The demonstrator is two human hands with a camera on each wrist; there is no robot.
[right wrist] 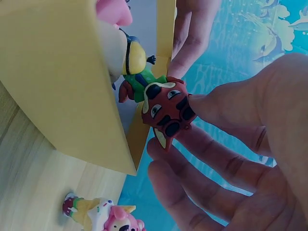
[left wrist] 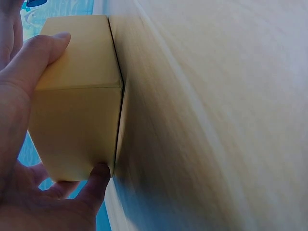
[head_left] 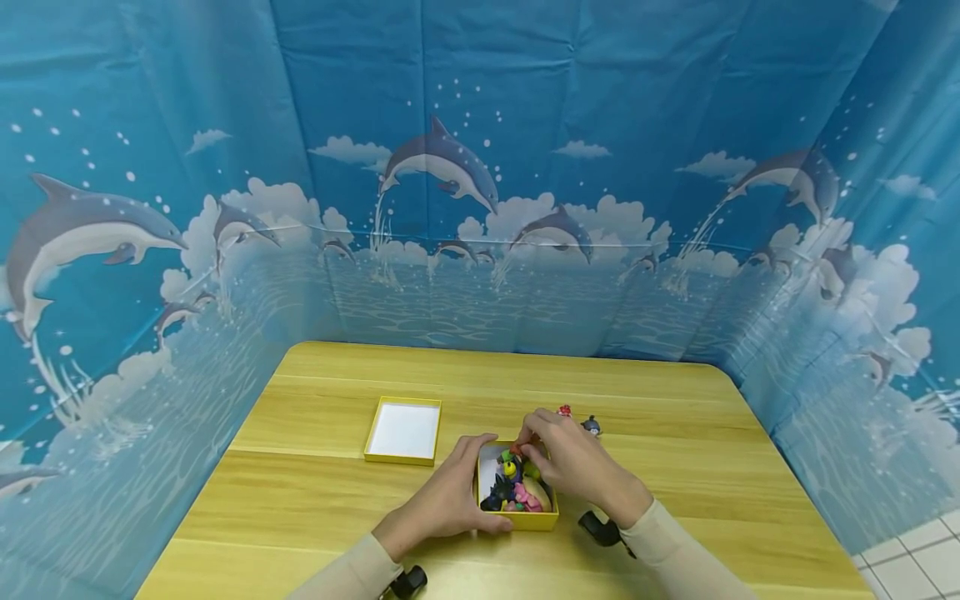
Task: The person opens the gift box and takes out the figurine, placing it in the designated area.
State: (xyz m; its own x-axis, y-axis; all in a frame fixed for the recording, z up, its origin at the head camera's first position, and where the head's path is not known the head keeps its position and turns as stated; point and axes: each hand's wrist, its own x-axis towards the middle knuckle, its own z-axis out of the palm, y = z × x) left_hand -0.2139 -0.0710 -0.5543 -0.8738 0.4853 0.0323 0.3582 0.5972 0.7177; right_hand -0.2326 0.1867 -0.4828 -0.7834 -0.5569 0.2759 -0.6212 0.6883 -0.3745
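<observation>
A yellow box (head_left: 534, 522) holds several small toy figurines, among them a yellow one (head_left: 510, 469), a black one (head_left: 497, 494) and a pink one (head_left: 532, 493). My left hand (head_left: 448, 492) grips the box at its left side, thumb on the near wall and fingers round the far corner. Over the box's far right corner, my right hand (head_left: 576, 462) pinches a reddish-brown fox figurine (right wrist: 166, 103) by its head. The fox wears green, and its lower body is down inside the box rim beside a figurine in yellow (right wrist: 136, 57).
A shallow yellow lid (head_left: 405, 429) with a white inside lies left of the box. Beyond my right hand stand a red figurine (head_left: 565, 410) and a dark-topped figurine (head_left: 592, 425). A dolphin-printed curtain (head_left: 480, 292) surrounds the wooden table (head_left: 315, 500).
</observation>
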